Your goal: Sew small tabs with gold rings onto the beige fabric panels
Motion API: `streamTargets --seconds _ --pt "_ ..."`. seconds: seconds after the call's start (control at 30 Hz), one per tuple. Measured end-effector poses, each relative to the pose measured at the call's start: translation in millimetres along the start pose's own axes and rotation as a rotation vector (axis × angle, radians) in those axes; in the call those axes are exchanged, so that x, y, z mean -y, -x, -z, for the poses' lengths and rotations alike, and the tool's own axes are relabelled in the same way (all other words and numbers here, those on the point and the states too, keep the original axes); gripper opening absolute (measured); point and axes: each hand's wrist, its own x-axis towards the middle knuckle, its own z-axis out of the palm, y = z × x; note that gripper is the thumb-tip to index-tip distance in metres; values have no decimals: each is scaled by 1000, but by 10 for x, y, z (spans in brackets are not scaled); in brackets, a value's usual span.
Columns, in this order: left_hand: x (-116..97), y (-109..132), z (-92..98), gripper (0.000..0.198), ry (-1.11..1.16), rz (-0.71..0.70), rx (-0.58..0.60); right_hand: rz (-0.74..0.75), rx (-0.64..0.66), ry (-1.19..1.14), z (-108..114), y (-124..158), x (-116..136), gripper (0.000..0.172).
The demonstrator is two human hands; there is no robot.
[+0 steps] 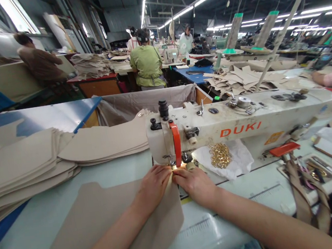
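Note:
A beige fabric panel [110, 211] lies on the pale table in front of the sewing machine [202, 124], its upper right corner under the needle area. My left hand [153, 186] rests flat on that corner, fingers stretched toward the lit presser foot. From the other side my right hand [195, 183] meets it, closed, fingertips bunched at the panel's edge beside the foot. Whatever its fingers hold is hidden. Just behind my right hand, a heap of gold metal rings [220, 155] sits on a white sheet [241, 158] on the machine bed.
Stacked beige panels [17, 165] lie at left; another stack [110, 140] reaches the machine head. A tray [321, 170] with tools and hanging straps [299, 193] stands at right. A cloth-lined bin [148, 102] is behind the machine. Several people work beyond; a co-worker's hand [318, 78] shows at right.

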Motion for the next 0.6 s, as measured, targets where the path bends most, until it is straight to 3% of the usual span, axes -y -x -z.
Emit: streamTargets --seconds 0.33,0.6 --pt "11 -19 10 26 20 23 19 -23 9 -25 -6 -12 -6 16" --pt "-9 -31 21 26 16 42 17 -28 -4 1 -4 -11 5 10"
